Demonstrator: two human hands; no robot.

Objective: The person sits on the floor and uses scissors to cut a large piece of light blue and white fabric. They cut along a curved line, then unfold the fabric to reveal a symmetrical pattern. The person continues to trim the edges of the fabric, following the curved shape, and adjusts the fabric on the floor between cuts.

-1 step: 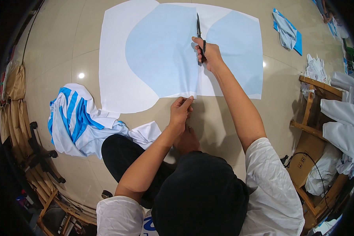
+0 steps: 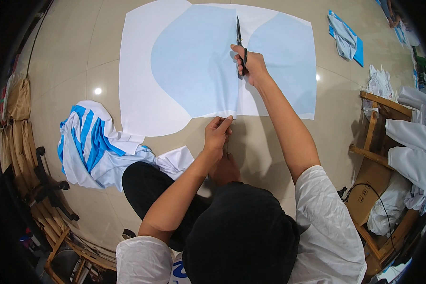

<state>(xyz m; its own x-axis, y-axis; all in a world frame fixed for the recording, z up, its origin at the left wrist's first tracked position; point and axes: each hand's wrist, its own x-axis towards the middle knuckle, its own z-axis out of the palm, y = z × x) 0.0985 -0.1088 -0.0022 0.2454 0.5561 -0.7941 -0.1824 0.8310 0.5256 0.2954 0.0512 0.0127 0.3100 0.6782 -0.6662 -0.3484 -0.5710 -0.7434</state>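
Note:
A wide white sheet of fabric with pale blue shapes [image 2: 189,61] lies on the tiled floor, with a straight vertical edge near its middle. My right hand [image 2: 251,66] grips black scissors [image 2: 239,31], their blades pointing away from me along that edge. My left hand [image 2: 217,135] pinches the sheet's near edge where the vertical line meets it. Just under that hand is a bare foot [image 2: 225,170], beside my dark-clad knee [image 2: 144,180].
Crumpled striped blue and white fabric [image 2: 87,142] lies at left, near chair casters [image 2: 64,185] and brown bundles [image 2: 16,137]. At right are wooden frames [image 2: 383,102] with white fabric and cardboard [image 2: 367,189], and folded fabric [image 2: 345,38]. Part of another person [image 2: 390,16] shows at top right.

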